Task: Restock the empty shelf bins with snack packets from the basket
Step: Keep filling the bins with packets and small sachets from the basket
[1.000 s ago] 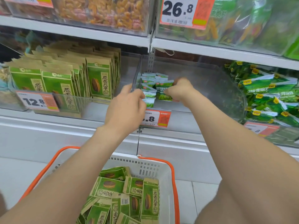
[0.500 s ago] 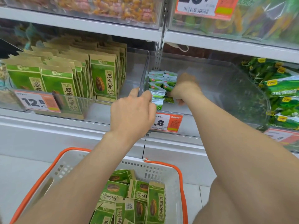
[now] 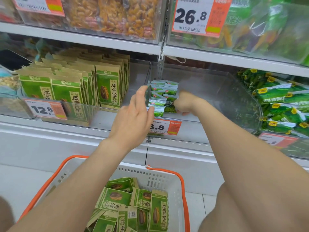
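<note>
A short row of small green-and-white snack packets (image 3: 161, 92) stands at the left end of a clear, mostly bare shelf bin (image 3: 217, 91). My left hand (image 3: 135, 118) reaches up with straight fingers and touches the row's left side at the bin's front corner. My right hand (image 3: 184, 102) is inside the bin with fingers curled round the packets at the row's right front. Below me, a white basket with an orange rim (image 3: 183, 181) holds several green-and-tan seed packets (image 3: 133, 203).
The bin to the left is full of upright seed packets (image 3: 107, 87) behind a 12.8 tag. A bin of loose green packets (image 3: 280, 104) lies to the right. A 3.8 price tag (image 3: 164, 127) hangs under my hands. Upper shelf bins hold dried fruit.
My left hand has uncurled and stretched its fingers up against the row of small packets. My right hand has shifted slightly down at the row's right front.
</note>
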The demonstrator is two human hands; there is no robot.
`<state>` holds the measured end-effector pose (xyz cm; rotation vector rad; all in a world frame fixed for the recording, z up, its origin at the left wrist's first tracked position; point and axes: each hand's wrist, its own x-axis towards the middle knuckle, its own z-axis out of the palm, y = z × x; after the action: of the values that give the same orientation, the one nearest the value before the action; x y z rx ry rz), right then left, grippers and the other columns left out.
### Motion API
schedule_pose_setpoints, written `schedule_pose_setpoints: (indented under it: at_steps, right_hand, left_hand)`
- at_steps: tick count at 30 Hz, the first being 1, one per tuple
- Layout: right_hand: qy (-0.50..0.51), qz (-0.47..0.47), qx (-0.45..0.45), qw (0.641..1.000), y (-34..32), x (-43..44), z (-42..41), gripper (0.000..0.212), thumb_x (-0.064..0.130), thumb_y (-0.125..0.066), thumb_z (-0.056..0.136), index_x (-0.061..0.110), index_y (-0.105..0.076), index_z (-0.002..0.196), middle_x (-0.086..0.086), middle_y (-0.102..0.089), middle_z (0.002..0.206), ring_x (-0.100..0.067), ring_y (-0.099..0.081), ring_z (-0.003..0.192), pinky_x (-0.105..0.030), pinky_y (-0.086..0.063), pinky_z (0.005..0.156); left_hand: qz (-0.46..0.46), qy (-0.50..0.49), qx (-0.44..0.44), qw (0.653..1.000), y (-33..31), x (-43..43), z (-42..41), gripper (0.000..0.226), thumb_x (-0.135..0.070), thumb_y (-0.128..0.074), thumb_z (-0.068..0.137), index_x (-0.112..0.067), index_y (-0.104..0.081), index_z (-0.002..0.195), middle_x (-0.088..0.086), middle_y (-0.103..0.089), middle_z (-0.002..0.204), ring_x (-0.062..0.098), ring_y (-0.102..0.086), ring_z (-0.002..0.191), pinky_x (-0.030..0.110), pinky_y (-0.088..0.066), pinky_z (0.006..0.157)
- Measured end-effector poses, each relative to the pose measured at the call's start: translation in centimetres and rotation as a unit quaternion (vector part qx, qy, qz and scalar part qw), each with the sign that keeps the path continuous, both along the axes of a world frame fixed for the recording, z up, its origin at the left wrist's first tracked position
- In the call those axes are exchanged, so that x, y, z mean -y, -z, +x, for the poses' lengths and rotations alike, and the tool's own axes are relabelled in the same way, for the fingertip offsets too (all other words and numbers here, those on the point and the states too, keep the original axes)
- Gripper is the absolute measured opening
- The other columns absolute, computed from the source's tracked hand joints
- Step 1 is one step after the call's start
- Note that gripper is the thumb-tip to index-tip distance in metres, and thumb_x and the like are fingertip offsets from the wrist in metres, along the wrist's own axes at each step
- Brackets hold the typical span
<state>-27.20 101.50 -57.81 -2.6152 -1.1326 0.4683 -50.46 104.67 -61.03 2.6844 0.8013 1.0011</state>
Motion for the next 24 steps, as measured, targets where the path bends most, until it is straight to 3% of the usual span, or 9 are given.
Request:
schedule_pose_setpoints:
  at_steps: [1,3,4,6,9,13,16,19,24]
  right_hand:
    - [0.001,0.006,-0.002,1.0,0.1,0.2,0.0,0.012,0.006,-0.047,0.1,0.0,-0.054,0.107,-0.024,-0.063,0.12,-0.04,-0.067,0.111,-0.052,-0.058,0.094]
    - [-0.003,0.027,-0.003,1.0,0.2,0.6,0.1,0.046,0.008,-0.053,0.097,0.001,-0.043,0.14,-0.023,-0.059,0.13,-0.04,-0.063,0.117,-0.049,-0.057,0.097]
    - [-0.006,0.035,-0.001,0.999,0.2,0.8,0.1,0.053,0.012,-0.057,0.096,0.002,-0.039,0.144,-0.023,-0.058,0.134,-0.039,-0.063,0.118,-0.046,-0.057,0.096]
    - [-0.011,0.034,-0.001,0.999,0.1,1.2,-0.3,0.043,0.022,-0.066,0.095,0.002,-0.045,0.128,-0.022,-0.065,0.122,-0.036,-0.069,0.106,-0.044,-0.061,0.086]
    - [0.008,0.028,-0.012,1.0,-0.2,0.8,-0.4,0.049,0.036,-0.074,0.092,0.003,-0.049,0.117,-0.017,-0.068,0.101,-0.028,-0.074,0.077,-0.038,-0.062,0.066]
    - [0.027,0.037,-0.038,0.998,-0.2,-0.5,-0.1,0.043,0.037,-0.082,0.086,0.01,-0.052,0.099,-0.013,-0.065,0.098,-0.026,-0.073,0.075,-0.038,-0.064,0.07]
    - [0.017,0.021,-0.01,1.0,0.0,-1.2,0.2,0.038,0.034,-0.084,0.085,0.016,-0.051,0.08,-0.007,-0.063,0.081,-0.023,-0.063,0.068,-0.032,-0.055,0.063]
    - [0.013,0.011,0.009,1.0,0.3,-2.1,0.3,0.038,0.042,-0.088,0.077,0.017,-0.062,0.089,-0.004,-0.069,0.089,-0.02,-0.065,0.072,-0.032,-0.055,0.067]
    - [0.054,0.006,0.055,0.997,0.0,-3.0,0.3,0.073,0.051,-0.095,0.065,0.012,-0.062,0.117,-0.003,-0.065,0.106,-0.023,-0.062,0.09,-0.03,-0.047,0.072]
  left_hand:
    - [-0.012,0.009,-0.001,1.0,0.0,0.0,-0.1,0.06,-0.037,-0.039,0.109,-0.011,-0.02,0.16,0.017,-0.049,0.15,0.044,-0.064,0.099,0.053,-0.052,0.08]
    - [-0.025,0.023,0.001,0.999,-0.2,0.3,-0.4,0.061,-0.034,-0.04,0.11,-0.009,-0.02,0.162,0.016,-0.043,0.153,0.04,-0.057,0.12,0.054,-0.047,0.097]
    - [-0.028,0.025,0.002,0.999,-0.3,0.5,-0.5,0.061,-0.033,-0.041,0.111,-0.009,-0.02,0.162,0.015,-0.042,0.151,0.038,-0.054,0.123,0.053,-0.046,0.1]
    - [-0.03,0.022,-0.002,0.999,-0.4,0.7,-0.6,0.061,-0.032,-0.041,0.111,-0.009,-0.02,0.162,0.015,-0.042,0.148,0.039,-0.055,0.12,0.053,-0.046,0.1]
    - [-0.035,0.017,-0.008,0.999,-0.5,0.7,-0.6,0.061,-0.035,-0.041,0.11,-0.012,-0.019,0.163,0.014,-0.043,0.149,0.041,-0.059,0.114,0.054,-0.049,0.094]
    - [-0.032,0.009,-0.01,0.999,-0.4,0.4,-0.6,0.061,-0.037,-0.042,0.11,-0.014,-0.02,0.162,0.013,-0.046,0.145,0.041,-0.062,0.105,0.052,-0.05,0.088]
    - [-0.027,0.008,-0.008,1.0,-0.3,0.3,-0.5,0.061,-0.036,-0.043,0.109,-0.015,-0.021,0.162,0.013,-0.049,0.141,0.041,-0.062,0.103,0.052,-0.05,0.087]
    - [-0.027,0.0,0.0,1.0,-0.2,0.3,-0.3,0.06,-0.035,-0.046,0.108,-0.015,-0.024,0.16,0.013,-0.054,0.136,0.04,-0.062,0.098,0.05,-0.05,0.083]
    - [-0.008,-0.02,0.003,1.0,-0.1,0.4,-0.1,0.06,-0.034,-0.044,0.104,-0.011,-0.03,0.158,0.013,-0.059,0.125,0.038,-0.062,0.088,0.047,-0.049,0.076]
